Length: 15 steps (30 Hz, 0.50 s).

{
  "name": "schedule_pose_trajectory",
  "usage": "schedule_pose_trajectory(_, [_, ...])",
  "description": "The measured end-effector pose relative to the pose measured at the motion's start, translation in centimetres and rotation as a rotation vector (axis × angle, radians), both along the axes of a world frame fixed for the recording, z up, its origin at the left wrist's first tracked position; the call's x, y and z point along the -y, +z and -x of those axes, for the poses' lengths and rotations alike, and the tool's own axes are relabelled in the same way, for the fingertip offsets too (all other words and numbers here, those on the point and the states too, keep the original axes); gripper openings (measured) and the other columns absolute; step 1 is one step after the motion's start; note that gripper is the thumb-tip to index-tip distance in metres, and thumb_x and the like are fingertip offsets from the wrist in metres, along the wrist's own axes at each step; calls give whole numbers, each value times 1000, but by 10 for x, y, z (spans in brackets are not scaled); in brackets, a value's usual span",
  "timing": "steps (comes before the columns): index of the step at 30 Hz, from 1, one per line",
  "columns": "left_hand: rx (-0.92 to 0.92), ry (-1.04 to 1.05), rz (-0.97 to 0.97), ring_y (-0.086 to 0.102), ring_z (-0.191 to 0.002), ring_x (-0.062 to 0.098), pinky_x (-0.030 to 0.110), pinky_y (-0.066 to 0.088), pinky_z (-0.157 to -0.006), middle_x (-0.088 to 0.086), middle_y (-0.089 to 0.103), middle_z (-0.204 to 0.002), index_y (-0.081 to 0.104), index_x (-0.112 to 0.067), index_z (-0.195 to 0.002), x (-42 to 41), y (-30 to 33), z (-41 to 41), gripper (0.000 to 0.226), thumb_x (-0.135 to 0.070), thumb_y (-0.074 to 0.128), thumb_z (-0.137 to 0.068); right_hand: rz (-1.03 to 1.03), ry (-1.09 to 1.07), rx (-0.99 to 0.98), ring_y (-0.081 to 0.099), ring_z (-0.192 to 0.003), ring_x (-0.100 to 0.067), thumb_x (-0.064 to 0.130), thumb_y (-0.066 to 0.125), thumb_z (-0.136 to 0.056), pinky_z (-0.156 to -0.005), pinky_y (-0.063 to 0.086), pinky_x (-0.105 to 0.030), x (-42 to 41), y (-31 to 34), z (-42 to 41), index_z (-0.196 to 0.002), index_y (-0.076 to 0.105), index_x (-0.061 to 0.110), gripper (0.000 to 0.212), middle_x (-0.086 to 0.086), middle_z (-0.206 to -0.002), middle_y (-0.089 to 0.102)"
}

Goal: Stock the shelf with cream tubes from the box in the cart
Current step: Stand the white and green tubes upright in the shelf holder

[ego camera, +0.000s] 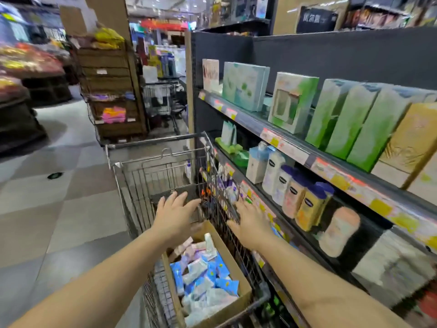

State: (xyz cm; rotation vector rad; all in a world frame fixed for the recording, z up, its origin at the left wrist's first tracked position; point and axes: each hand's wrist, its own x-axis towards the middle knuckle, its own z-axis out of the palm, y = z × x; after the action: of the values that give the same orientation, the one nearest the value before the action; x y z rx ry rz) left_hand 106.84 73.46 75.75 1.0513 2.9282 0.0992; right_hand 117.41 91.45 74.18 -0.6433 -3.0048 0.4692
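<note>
A cardboard box point(230, 261) sits in the near end of a wire shopping cart point(142, 176), holding several blue, white and pink cream tubes point(203, 273). My left hand point(175, 211) hovers above the box's far end with fingers spread and straight, holding nothing. My right hand point(250, 223) reaches over the cart's right side rail toward the lower shelf point(264, 204), fingers straight and empty. The dark shelf unit point(331, 162) stands right of the cart.
The upper shelf carries green and gold gift boxes point(350, 119). The middle shelf holds lotion bottles with blue caps point(295, 192). A second cart point(160, 100) and a wooden crate rack point(111, 91) stand ahead. The tiled aisle floor point(59, 209) lies on the left.
</note>
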Motion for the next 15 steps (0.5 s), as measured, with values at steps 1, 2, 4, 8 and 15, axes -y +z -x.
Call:
schedule_pose_trajectory(1, [9, -16, 12, 4, -149, 29, 50, 4, -119, 4, 12, -162, 20, -40, -149, -8, -7, 12, 72, -59, 53, -88, -10, -5, 4, 8, -148, -22, 51, 44, -96, -118, 15, -44, -4, -6, 8, -152, 20, 25, 66, 0, -161, 17])
schedule_pose_trajectory(2, [12, -32, 22, 4, -149, 29, 51, 4, -119, 4, 12, -162, 20, -40, -149, -17, -13, 25, 71, -57, 53, -88, -26, -12, 4, 10, -148, -22, 51, 44, -96, -118, 16, -43, -8, -11, 17, -152, 19, 25, 68, 0, -160, 17])
schedule_pose_trajectory(4, [16, -76, 28, 5, -149, 28, 51, 4, -119, 3, 13, -161, 19, -41, -149, -38, -23, 53, 71, -58, 52, -89, -18, -49, 4, 16, -146, -24, 50, 46, -95, -117, 19, -43, -15, -21, 36, -152, 19, 26, 67, -2, -158, 22])
schedule_pose_trajectory(8, [13, -242, 23, 9, -148, 28, 50, 8, -119, 2, 17, -160, 21, -40, -149, -79, -54, 108, 72, -61, 52, -88, 47, -173, 40, 19, -145, -25, 49, 45, -95, -118, 18, -43, -33, -53, 74, -151, 24, 25, 64, -3, -157, 25])
schedule_pose_trajectory(15, [71, -542, 107, 24, -144, 27, 46, 21, -114, 1, 31, -155, 29, -36, -148, -115, -136, 214, 72, -62, 53, -86, 220, -500, 132, 22, -145, -23, 47, 46, -95, -117, 21, -40, -28, -113, 120, -149, 28, 23, 62, -2, -154, 31])
